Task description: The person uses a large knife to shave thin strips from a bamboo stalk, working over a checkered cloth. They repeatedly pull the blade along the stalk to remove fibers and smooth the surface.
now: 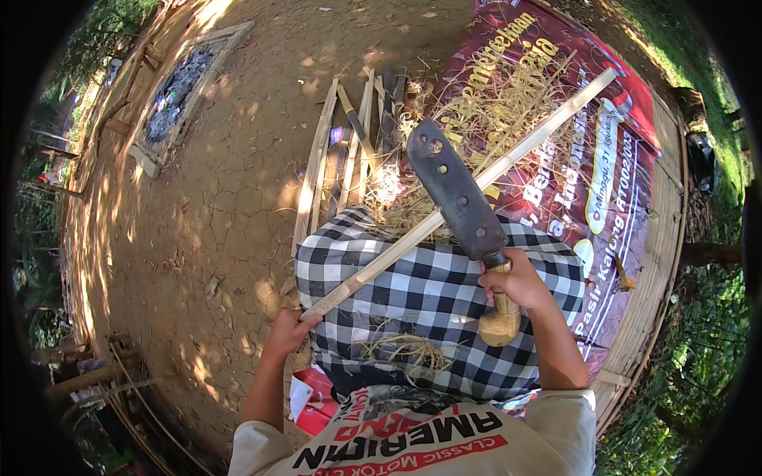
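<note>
My left hand (290,330) is closed round the near end of a long, pale bamboo strip (390,255). The strip slants up and away to the right, across my lap. In my right hand (517,279) is a broad, dark cleaver (458,193), gripped by its rounded wooden handle. Its blade, pierced with several holes, points away and a little left, and lies over the middle of the strip; whether it touches cannot be told. A black-and-white checked cloth (429,293) covers my legs, with some shavings (409,351) on it.
Split bamboo strips (319,159) lie on the cracked earth (198,238) ahead of my knees. Curly shavings (508,111) are heaped on a maroon printed banner (575,143) to the right, over a bamboo platform (655,262). An ash pit (178,91) with a wooden frame is far left.
</note>
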`<state>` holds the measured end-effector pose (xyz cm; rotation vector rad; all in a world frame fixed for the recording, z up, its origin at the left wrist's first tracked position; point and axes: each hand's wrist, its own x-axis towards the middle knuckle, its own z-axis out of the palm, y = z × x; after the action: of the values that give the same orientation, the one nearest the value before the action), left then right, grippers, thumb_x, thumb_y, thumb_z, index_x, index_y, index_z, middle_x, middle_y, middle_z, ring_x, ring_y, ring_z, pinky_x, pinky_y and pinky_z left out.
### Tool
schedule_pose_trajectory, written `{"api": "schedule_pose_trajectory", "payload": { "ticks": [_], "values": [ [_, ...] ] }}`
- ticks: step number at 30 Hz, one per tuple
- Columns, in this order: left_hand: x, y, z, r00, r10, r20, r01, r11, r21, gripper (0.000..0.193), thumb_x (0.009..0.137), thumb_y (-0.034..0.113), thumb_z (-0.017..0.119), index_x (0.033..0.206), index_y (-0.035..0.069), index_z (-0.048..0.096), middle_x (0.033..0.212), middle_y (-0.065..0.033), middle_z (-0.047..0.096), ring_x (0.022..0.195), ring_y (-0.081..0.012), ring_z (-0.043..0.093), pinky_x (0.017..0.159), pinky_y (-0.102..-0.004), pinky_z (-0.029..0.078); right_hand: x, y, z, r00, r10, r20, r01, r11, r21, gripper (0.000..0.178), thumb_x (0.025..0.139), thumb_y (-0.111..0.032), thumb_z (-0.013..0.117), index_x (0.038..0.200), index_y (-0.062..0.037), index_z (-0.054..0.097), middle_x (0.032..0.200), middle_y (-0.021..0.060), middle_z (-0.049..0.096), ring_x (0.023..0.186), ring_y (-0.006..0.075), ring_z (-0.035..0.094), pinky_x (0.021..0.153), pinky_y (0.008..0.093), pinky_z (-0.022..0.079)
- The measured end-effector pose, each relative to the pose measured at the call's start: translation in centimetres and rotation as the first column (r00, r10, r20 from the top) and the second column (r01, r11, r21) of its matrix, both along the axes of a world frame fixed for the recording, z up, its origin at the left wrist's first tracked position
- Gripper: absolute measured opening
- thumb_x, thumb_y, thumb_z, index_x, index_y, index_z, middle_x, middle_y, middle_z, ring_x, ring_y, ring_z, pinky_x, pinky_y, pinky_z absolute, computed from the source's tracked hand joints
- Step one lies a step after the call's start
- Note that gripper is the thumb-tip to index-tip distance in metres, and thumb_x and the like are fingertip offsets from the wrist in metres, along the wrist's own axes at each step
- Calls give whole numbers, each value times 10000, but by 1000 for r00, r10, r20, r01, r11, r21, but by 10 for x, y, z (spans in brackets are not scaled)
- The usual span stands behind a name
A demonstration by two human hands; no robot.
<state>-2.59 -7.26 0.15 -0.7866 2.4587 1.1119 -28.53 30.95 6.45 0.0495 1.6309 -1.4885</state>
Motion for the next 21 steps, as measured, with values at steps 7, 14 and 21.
{"api": "schedule_pose_trajectory", "payload": {
  "ticks": [7,14,21],
  "values": [
    [0,7,1,997,67,-47,-66,997,37,476,810,387,749,697,-64,647,512,-125,543,507,-128,495,493,-358,414,13,-11,-5,999,-31,15,31,999,-14,245,702,65,670,907,44,536,743,103,573,556,197,601,513,339,497],
    [9,1,-16,998,32,-60,-31,999,19,485,806,382,756,667,-66,632,492,-117,534,477,-147,497,473,-367,399,9,-11,-7,986,-157,51,161,984,-83,228,719,50,678,896,19,538,699,90,576,547,196,595,520,331,498],
    [3,2,-1,998,-9,-65,10,1000,7,448,827,316,736,616,-49,587,487,-37,484,492,-96,441,447,-335,366,4,-4,-5,999,-37,-14,36,998,-48,179,695,69,663,820,16,546,665,94,575,496,186,575,495,321,489]
  ]
}}
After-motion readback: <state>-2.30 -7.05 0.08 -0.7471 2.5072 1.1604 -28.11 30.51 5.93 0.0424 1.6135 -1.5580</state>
